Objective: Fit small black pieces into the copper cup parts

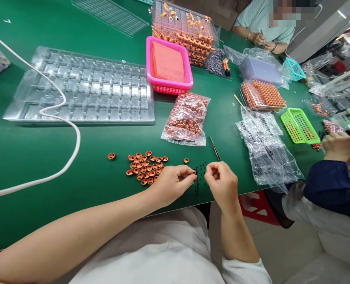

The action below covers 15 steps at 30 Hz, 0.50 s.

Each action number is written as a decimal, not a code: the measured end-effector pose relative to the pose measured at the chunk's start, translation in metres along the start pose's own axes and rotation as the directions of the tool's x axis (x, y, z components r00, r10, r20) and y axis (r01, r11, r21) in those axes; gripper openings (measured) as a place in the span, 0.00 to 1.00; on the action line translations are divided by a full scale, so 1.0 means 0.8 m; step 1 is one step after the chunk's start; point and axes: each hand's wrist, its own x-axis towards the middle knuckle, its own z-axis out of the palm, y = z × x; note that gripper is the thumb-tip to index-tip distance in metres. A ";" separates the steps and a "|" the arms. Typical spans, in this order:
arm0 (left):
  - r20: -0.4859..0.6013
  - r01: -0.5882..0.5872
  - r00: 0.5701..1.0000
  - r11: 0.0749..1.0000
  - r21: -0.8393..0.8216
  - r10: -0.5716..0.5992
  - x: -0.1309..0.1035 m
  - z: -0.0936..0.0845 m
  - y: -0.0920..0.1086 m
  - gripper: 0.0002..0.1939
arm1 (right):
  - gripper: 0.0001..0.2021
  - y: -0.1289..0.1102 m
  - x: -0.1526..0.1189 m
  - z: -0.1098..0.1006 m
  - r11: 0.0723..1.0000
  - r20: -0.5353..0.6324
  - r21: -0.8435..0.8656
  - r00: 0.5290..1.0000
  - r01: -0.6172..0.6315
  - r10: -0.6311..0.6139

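Observation:
My left hand (175, 183) is closed, thumb and forefinger pinching a thin black strip with small side prongs (197, 187) near the table's front edge. Just right of it, my right hand (222, 183) has its fingertips pinched together; what sits between them is too small to see. Slim metal tweezers (214, 148) run up to the back of my right hand, and I cannot tell whether it holds them. Between the hands lie several tiny black pieces (203, 167). Left of my left hand spreads a cluster of small copper-orange cups (145, 167), with single ones apart from it.
Beyond are a bag of orange cups (188, 120), a pink basket (189, 75), a clear tray (88, 86) crossed by a white cable (78, 138), and stacked orange parts (198, 43). Plastic bags (263, 146) and a green basket (300, 126) lie right. Co-workers' hands (337, 146) work nearby.

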 end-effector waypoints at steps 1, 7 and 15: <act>0.005 0.003 1.000 1.000 -0.005 -0.003 0.000 0.000 0.001 0.13 | 0.07 0.011 0.006 -0.002 0.999 0.018 -0.010 0.999 -0.041 0.041; 0.029 0.012 1.000 0.995 -0.100 -0.010 0.002 0.000 -0.003 0.10 | 0.08 0.050 0.031 -0.001 0.995 0.251 -0.094 0.967 -0.015 0.039; -0.003 0.087 0.996 0.979 -0.185 -0.089 0.006 0.009 -0.006 0.07 | 0.10 0.061 0.022 0.015 0.946 0.185 -0.259 0.971 0.197 -0.151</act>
